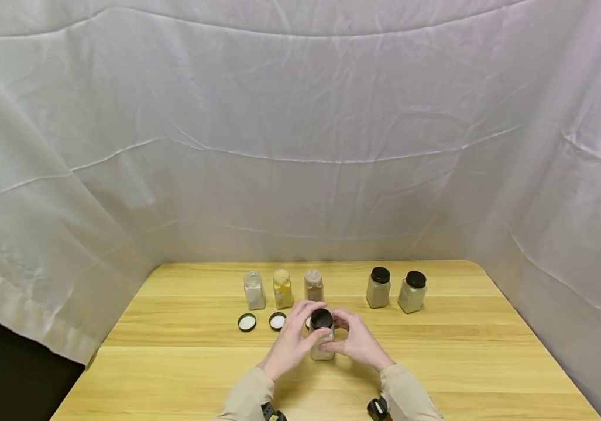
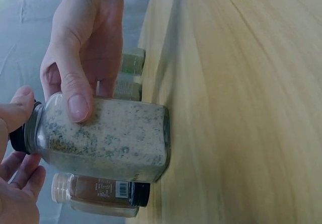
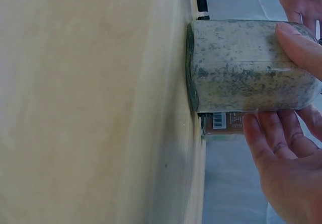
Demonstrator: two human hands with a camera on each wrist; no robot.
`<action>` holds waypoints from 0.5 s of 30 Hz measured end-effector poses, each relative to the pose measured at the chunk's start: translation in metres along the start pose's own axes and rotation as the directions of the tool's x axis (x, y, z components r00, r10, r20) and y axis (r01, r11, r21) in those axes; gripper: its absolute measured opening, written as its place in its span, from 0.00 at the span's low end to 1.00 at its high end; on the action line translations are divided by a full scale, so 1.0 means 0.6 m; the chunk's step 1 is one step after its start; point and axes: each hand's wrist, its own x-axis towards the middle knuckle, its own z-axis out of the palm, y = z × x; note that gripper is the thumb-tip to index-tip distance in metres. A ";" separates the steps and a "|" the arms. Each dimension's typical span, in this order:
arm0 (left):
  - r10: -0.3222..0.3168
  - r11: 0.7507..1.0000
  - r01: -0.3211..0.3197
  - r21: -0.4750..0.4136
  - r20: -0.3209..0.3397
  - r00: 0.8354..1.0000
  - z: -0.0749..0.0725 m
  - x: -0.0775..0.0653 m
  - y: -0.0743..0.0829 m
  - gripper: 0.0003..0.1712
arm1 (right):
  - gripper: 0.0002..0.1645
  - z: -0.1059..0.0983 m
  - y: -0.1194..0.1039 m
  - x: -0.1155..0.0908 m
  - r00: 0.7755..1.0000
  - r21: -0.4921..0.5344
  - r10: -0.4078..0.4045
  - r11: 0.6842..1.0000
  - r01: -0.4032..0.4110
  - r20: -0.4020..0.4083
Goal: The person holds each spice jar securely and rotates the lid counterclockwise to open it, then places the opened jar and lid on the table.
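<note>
A square clear jar (image 1: 322,352) of pale seasoning with dark flecks stands upright at the front middle of the table. My left hand (image 1: 291,341) grips its black screw lid (image 1: 322,318) from the left, thumb in front. From the right, my right hand (image 1: 359,341) holds the jar body. Its thumb (image 2: 79,105) presses on the front face in the left wrist view, and its fingers (image 3: 274,133) lie along the side in the right wrist view. The lid sits on the jar's mouth, partly covered by the left fingers.
Behind stand three lidless jars: whitish (image 1: 254,292), yellow (image 1: 282,290) and brown (image 1: 313,285). Upturned black lids (image 1: 247,322) lie before them, one partly hidden by the held jar. Two black-lidded jars (image 1: 378,289) stand back right. A grey curtain (image 1: 300,193) borders the table.
</note>
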 end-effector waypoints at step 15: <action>-0.089 0.995 0.092 0.040 -0.078 0.993 0.013 -0.001 0.006 0.29 | 0.32 -0.004 -0.005 -0.001 1.000 -0.046 0.018 0.999 -0.018 0.014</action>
